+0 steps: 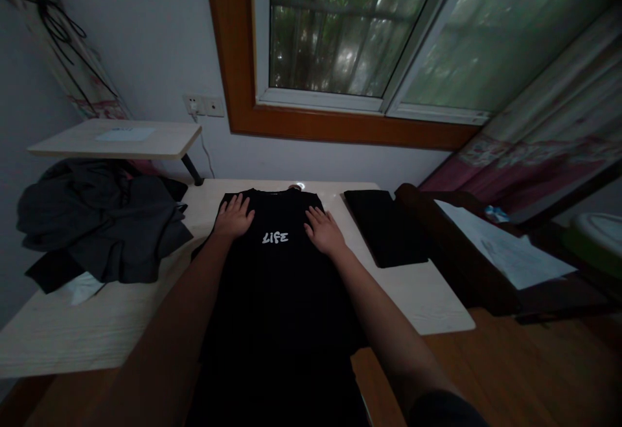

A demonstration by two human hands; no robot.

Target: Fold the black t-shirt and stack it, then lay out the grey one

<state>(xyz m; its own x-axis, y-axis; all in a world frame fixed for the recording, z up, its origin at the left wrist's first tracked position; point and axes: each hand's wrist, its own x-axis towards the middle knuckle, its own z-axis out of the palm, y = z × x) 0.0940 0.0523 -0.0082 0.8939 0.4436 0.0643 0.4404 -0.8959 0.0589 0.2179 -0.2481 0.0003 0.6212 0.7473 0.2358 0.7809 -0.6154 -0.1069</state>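
a person pressed both bare hands to a black shirt laid out on a pale wooden table beneath a window, arms stretched forward to the garment's far end. the left hand lay palm down near one shoulder of the shirt, its fingers slightly apart and gripping nothing; the right hand rested flat by the other shoulder, its fingers also a little apart. between them, white lettering stood out on the dark cloth, and the collar faced the wall. the near part of the shirt reached the table's front edge, where the dim light made it hard to tell hem from the dark cloth below.

the step in hand appeared to be flattening and squaring the shirt. from that position, moving an edge of the cloth called for the fingers to close on it, whereas further smoothing needed only flat palms and light, even pressure; too hard a push could have wrinkled the fabric.

to the right lay a flat black piece, possibly folded cloth, well apart from the shirt. a heap of dark gray clothing sat to the left, under a small raised shelf.
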